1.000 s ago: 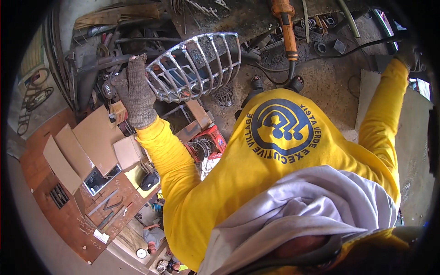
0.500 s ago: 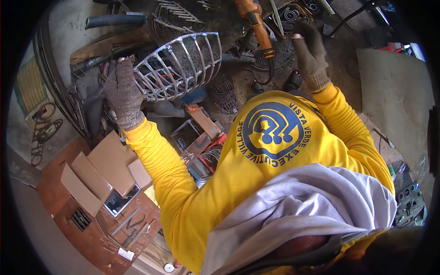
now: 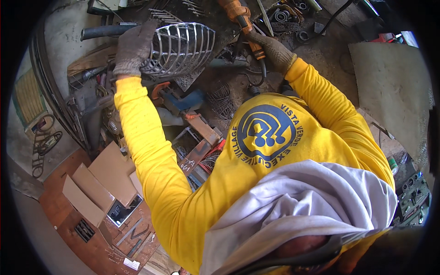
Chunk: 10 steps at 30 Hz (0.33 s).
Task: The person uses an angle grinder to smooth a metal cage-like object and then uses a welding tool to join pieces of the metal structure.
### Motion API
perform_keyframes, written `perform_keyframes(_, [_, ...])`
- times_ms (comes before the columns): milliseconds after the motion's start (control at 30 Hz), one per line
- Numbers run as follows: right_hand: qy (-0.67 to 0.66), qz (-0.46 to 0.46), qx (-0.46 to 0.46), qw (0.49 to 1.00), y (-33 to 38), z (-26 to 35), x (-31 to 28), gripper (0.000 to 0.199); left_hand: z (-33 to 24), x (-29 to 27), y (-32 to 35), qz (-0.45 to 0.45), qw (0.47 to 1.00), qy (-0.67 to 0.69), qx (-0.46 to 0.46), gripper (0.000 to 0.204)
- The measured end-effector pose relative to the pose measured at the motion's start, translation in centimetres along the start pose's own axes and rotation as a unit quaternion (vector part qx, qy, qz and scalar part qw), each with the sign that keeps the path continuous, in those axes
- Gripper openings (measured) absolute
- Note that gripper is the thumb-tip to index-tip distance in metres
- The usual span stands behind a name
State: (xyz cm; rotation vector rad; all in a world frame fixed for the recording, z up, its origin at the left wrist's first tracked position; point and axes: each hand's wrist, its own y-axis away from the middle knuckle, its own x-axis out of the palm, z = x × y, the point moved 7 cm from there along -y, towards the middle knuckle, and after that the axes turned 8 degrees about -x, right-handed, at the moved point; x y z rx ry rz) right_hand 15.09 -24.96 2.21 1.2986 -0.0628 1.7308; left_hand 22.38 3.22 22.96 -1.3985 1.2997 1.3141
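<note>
A curved rack of welded metal bars [image 3: 182, 49], shaped like an open basket, is held at its left end by my left hand [image 3: 134, 49]. A brown knit glove covers that hand, and its fingers are partly hidden at the rack's edge. To the right, my gloved right hand [image 3: 273, 51] is closed about the body of an orange corded power tool [image 3: 243, 19]. Its fingertips reach across the tool's side; the tool's cord end points toward me. What lies at the tool's far end is cut off by the picture's top edge.
A blue vise-like tool [image 3: 183, 101] and a coil of wire [image 3: 223, 101] lie below the rack. Dark pipe [image 3: 106, 31] and long bent strips [image 3: 52, 87] are at left. Cardboard [image 3: 110, 169] rests on a brown board [image 3: 62, 199]. A pale sheet [image 3: 394, 96] stands at right.
My left hand has carried the rack farther from me and tilted it. My right hand, raised and apart from the tool before, has moved left onto the orange power tool.
</note>
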Motion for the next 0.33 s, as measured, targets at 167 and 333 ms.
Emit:
perform_keyframes(167, [0.088,-0.009,-0.015,0.996,0.9,2.1,0.7,0.031,-0.8,2.7,-1.3,-0.024,0.997,0.065,-0.046,0.055])
perform_keyframes(333, [0.139,0.031,-0.029,0.989,-1.1,1.2,-2.2,0.04,-4.0,1.7,-0.7,-0.143,0.989,0.032,0.017,0.05])
